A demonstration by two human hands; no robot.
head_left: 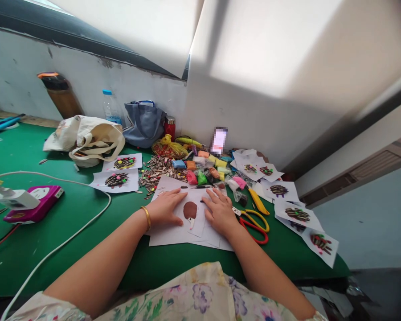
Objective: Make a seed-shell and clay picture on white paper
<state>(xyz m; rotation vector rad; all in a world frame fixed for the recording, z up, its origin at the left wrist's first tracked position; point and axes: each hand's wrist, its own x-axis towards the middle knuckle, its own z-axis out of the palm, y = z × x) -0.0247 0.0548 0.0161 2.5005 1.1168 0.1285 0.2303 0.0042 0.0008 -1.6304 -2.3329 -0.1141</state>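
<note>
My left hand [165,206] lies flat on white paper sheets [173,235], fingers spread, a gold bangle on the wrist. My right hand [219,210] rests open on the same paper, just to the right. Between the two hands sits a brown clay hedgehog shape [190,210] on a small white card. Neither hand holds anything. A pile of sunflower seeds [157,171] lies just beyond the left hand, and small bags of coloured clay [203,171] lie beyond the right.
Red and yellow scissors [254,221] and a yellow knife [258,201] lie right of my right hand. Finished hedgehog cards [299,215] line the green table's right edge; two more [117,179] lie left. Bags [87,138], bottles, a phone [218,140], a pink device [36,203] and a white cable [70,232] surround them.
</note>
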